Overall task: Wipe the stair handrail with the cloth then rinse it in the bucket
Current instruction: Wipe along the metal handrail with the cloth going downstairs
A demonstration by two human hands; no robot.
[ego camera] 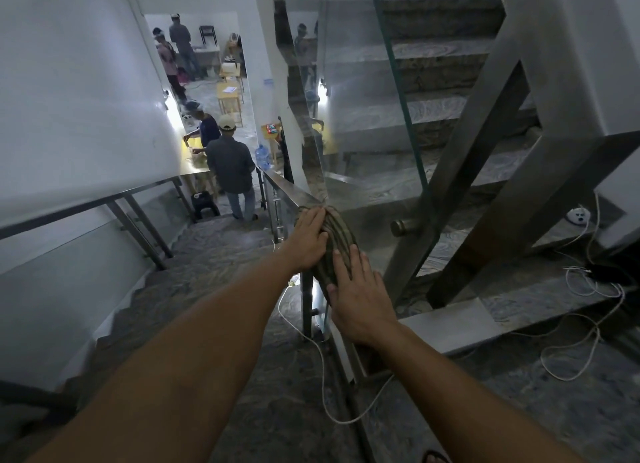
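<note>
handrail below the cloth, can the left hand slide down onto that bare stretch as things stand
Probably yes. The left hand lies flat on the cloth at its lower end, and the handrail runs bare below it with nothing resting on top. The right hand sits higher up, out of the way.

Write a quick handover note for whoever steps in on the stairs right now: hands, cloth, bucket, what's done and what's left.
Left hand: flat on the far end of the striped cloth, pressing it onto the handrail.
Right hand: flat on the cloth's near end, no closed grip.
Cloth: draped over the rail at the top of the down flight.
Bucket: not in view.
Done: wiping under way; how much rail is clean cannot be told.
Left: wipe on down the rail, then rinse the cloth in the bucket.
</note>
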